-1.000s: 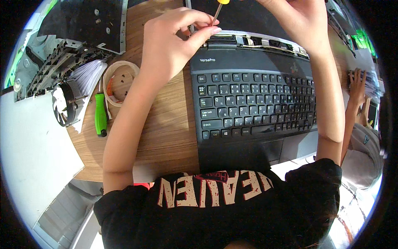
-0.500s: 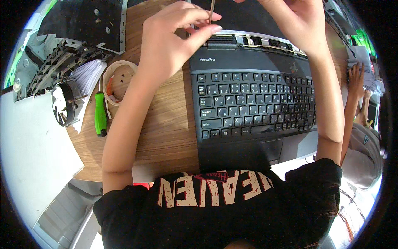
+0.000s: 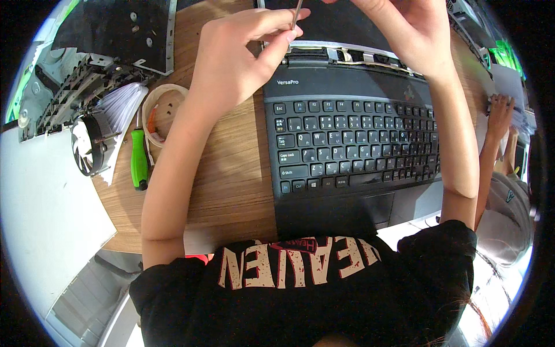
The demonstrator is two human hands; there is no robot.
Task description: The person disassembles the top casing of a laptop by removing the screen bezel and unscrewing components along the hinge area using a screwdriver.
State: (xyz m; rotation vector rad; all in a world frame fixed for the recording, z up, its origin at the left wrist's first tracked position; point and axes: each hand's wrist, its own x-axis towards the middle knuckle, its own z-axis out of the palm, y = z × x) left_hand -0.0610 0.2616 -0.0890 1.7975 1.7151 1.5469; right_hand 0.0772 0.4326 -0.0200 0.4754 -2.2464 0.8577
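Note:
My left hand is closed in a pinch on the thin metal shaft of a screwdriver near the top centre, by the left hinge end of a black laptop. My right hand is raised over the dark screen panel, its fingertips and the screwdriver's handle cut off by the top edge. Under both hands runs an opened hinge strip with exposed cables above the keyboard.
A green screwdriver, a pale ring, a fan and white papers lie left on the wooden desk, below black metal casings. A co-worker's hand rests on papers at right.
The yellow handle seen a second ago has left view. My left hand has shifted slightly up and left. The co-worker's hand has moved over the papers.

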